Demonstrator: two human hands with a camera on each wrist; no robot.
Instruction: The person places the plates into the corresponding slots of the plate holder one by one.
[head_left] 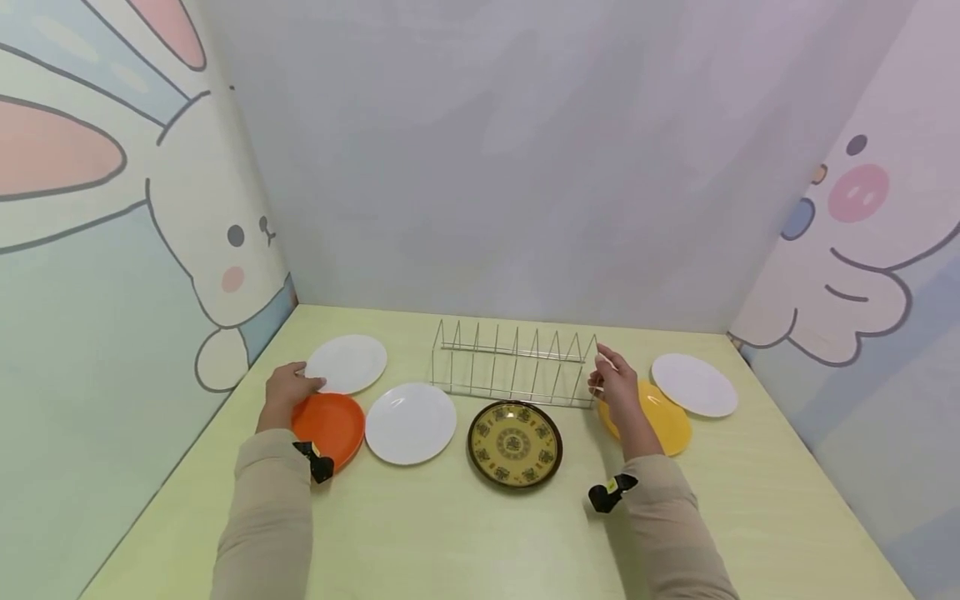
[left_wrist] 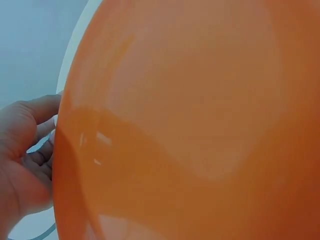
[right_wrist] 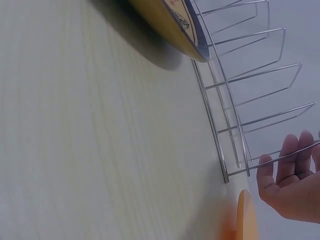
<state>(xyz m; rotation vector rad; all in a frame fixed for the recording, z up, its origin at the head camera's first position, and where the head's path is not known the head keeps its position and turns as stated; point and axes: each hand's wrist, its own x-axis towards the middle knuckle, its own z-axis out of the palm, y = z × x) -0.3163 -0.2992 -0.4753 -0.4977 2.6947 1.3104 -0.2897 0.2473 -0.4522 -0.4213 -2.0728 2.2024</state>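
Observation:
My left hand (head_left: 288,390) is at the near left rim of a white plate (head_left: 348,362), pinching it with the thumb over the top. Just in front of that hand lies an orange plate (head_left: 330,429), which fills most of the left wrist view and covers part of the fingers. My right hand (head_left: 618,387) grips the right end wire of a metal wire dish rack (head_left: 513,367); in the right wrist view its fingers (right_wrist: 287,160) curl about that wire. Beneath the right forearm is a yellow plate (head_left: 660,421), partly hidden.
A second white plate (head_left: 411,423) lies right of the orange one. In front of the rack sits a patterned brown-rimmed plate (head_left: 515,444). Another white plate (head_left: 693,385) is at the far right. Walls with cartoon animals enclose the pale table (head_left: 450,533) on three sides.

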